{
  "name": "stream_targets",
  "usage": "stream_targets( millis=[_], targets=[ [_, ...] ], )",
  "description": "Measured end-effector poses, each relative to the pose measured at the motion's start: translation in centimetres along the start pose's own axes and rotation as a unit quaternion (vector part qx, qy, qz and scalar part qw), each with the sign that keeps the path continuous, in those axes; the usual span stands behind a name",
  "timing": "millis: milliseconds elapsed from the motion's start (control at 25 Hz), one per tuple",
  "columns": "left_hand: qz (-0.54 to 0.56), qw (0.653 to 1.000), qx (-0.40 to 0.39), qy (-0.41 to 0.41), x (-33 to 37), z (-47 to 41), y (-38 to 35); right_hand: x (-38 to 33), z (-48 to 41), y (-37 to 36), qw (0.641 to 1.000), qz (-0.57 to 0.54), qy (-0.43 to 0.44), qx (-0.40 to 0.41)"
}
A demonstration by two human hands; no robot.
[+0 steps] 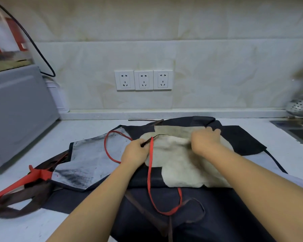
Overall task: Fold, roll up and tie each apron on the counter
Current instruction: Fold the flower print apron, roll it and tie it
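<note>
At the centre of a white tabletop (77, 130), the fingers (141, 142) of a person's left hand (135, 151) are curled and pressed together, pinching a red strap (149, 172) where it meets the left edge of a cream patch (180, 168). The fingers (215, 131) of the right hand (205, 140) bend down onto the far side of the same patch; motion blur hides whether they grip the cloth or only press it. The patch lies on a dark blue apron (217, 215) spread flat across the middle of the tabletop, and the red strap runs toward the near edge and loops back over the apron, crossing a brown strap (135, 201). Just left, partly overlapping it, lies a second apron (87, 154), its silvery-grey side up, with red ties (16, 186) trailing to the near left. A grey appliance (16, 110) stands at far left under a black cable (33, 42). Three sockets (143, 80) sit in the tiled wall behind. At far right a perforated metal strainer (300, 105) hangs above a sink (299, 133).
</note>
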State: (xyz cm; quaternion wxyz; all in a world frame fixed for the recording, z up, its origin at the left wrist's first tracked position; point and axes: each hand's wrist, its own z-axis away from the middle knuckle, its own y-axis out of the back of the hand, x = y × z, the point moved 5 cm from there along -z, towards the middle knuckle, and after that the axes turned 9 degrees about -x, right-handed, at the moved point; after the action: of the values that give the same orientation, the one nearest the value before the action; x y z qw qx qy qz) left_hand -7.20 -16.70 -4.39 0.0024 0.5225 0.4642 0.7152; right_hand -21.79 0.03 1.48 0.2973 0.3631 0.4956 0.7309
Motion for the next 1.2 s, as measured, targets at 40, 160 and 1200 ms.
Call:
stream_targets(
  millis=[40,160,1200],
  targets=[
    [0.009,1.000,0.006,-0.005,0.0,-0.3,-0.1,-0.3,-0.3,-0.8,1.000,0.005,-0.005,0.014],
    [-0.077,0.993,0.041,-0.077,0.3,-0.7,-0.8,-1.0,-0.5,-2.4,0.996,-0.028,0.054,0.072],
    [0.724,0.654,0.013,0.219,-3.3,0.3,3.2,-0.5,-1.5,-2.6,0.998,0.018,0.054,0.026]
  ],
)
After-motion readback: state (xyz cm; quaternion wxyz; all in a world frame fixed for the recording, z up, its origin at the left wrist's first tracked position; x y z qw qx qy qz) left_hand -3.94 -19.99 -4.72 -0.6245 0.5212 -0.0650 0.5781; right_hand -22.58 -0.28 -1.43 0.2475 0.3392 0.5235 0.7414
